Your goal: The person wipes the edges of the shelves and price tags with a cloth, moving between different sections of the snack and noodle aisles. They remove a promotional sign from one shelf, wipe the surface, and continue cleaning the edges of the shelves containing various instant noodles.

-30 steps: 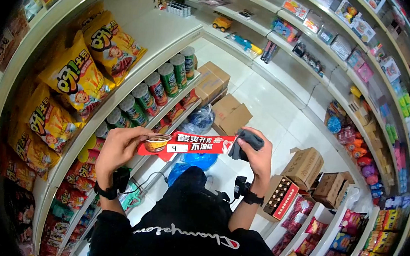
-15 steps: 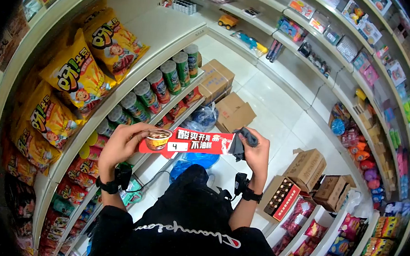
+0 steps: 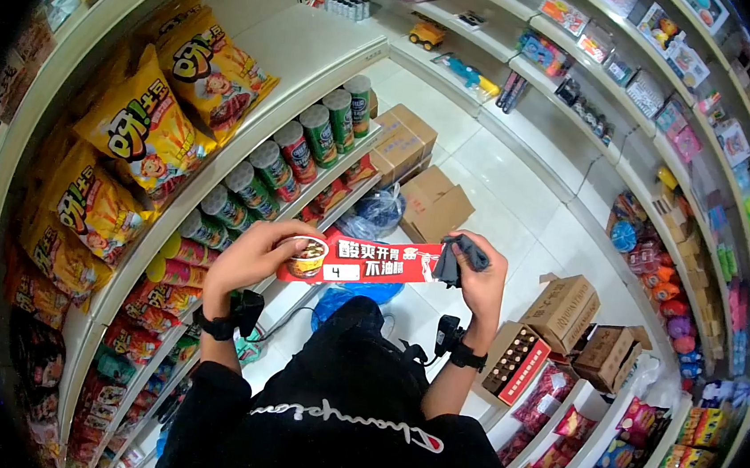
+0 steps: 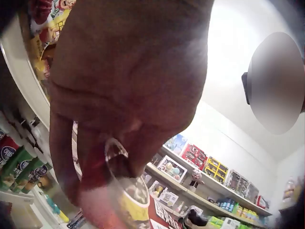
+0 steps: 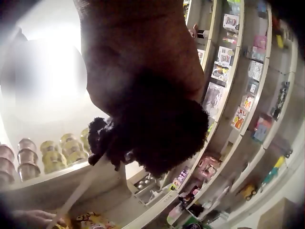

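A long red sign strip (image 3: 381, 263) with white Chinese lettering, a noodle-bowl picture and a white label reading 4 is stretched between both hands in front of the body. My left hand (image 3: 252, 257) pinches its left end beside the bowl picture, the thumb over the front. In my right hand (image 3: 485, 284) is a bunched dark grey cloth (image 3: 451, 265), folded over the strip's right end and covering that tip. The right wrist view shows the fuzzy cloth (image 5: 162, 131) bulging below the palm, with the pale edge of the strip (image 5: 81, 188) running down from it.
Shelves on the left carry yellow snack bags (image 3: 148, 129) and canisters (image 3: 316, 140). Cardboard boxes (image 3: 435, 205) and a blue plastic bag (image 3: 333, 306) sit on the floor ahead. At right stand more cartons (image 3: 562, 311) and low racks of snack packets (image 3: 619, 456).
The view has shifted slightly. My left hand and the strip sit a little further right in the head view, and the strip looks somewhat shorter. Both hands keep their hold.
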Demonstrator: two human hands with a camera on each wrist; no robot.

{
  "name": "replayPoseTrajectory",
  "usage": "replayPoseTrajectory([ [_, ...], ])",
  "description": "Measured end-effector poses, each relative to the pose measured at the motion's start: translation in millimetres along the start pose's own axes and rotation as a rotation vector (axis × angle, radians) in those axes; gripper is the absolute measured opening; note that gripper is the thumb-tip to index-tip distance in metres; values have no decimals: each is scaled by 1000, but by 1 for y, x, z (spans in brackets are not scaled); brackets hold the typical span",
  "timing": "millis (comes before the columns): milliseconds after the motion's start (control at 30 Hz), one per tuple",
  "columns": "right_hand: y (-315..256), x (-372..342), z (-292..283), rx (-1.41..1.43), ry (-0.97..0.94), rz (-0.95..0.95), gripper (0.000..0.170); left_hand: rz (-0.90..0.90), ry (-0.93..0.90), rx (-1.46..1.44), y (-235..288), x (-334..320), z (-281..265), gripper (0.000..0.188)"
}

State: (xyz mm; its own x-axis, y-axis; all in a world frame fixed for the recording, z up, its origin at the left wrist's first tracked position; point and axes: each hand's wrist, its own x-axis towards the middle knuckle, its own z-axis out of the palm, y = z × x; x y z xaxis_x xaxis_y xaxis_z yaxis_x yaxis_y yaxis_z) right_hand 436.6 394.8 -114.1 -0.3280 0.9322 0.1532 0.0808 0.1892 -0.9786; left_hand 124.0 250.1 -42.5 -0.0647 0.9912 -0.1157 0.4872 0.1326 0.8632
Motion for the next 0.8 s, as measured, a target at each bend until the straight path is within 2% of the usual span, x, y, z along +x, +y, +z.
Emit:
replayPoseTrajectory([
  [167,-2,-2,-5,-8,30,-8,19,74,66,58,-6,11,9,22],
  [267,-2,-3,-7,-16,40,-34,17,107,172,119,-13,18,15,25],
  [300,-5,-2,-7,-16,75,-32,17,131,193,131,-9,19,17,30],
  [500,1,2,-12,-5,345,-50,25,96,235,68,-2,27,22,25],
  [600,6,2,-22,111,436,17,22,162,344,-65,-5,27,27,23],
  [733,7,-1,-23,354,424,60,37,175,366,-189,-2,25,22,26],
  [800,15,-1,-19,334,377,33,39,152,321,-171,4,23,20,28],
])
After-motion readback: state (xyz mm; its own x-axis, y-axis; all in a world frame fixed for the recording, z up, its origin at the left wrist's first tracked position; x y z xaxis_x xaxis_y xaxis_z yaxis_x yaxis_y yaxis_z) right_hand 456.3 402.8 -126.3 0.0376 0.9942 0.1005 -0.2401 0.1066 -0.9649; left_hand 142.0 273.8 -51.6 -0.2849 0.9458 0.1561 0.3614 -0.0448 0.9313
